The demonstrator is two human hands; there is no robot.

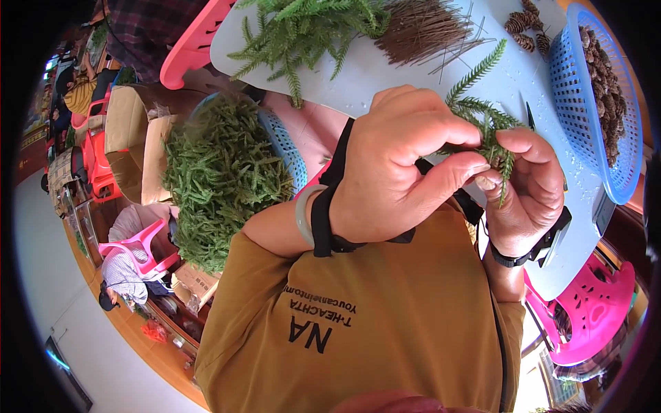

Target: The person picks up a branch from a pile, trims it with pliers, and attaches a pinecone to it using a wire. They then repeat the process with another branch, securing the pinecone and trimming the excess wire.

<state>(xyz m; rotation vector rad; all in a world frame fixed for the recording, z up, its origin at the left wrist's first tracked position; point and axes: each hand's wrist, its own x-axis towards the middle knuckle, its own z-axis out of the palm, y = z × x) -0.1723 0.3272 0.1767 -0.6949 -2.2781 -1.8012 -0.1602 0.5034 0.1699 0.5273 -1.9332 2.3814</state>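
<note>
Both hands meet over the near side of a pale table (358, 82), working on a green artificial pine sprig (487, 113). My left hand (406, 168) pinches the sprig between thumb and forefinger; a pale bangle and a black band circle that wrist. Opposite, my right hand (523, 186) has its thumb and curled fingers closed on the same sprig, close to the left fingertips. One branch of it points up and away, another hangs down between the hands. The fingers hide where its branches join. A dark pointed thing (530, 115) lies partly hidden behind my right hand.
Across the table lie a heap of green sprigs (303, 41), thin brown stems (423, 34) and loose pinecones (523, 24). A blue basket (575, 103) of pinecones stands right. Left are a light blue basket (286, 144) heaped with greenery, cardboard boxes (127, 131) and other people. A pink stool (592, 310) is lower right.
</note>
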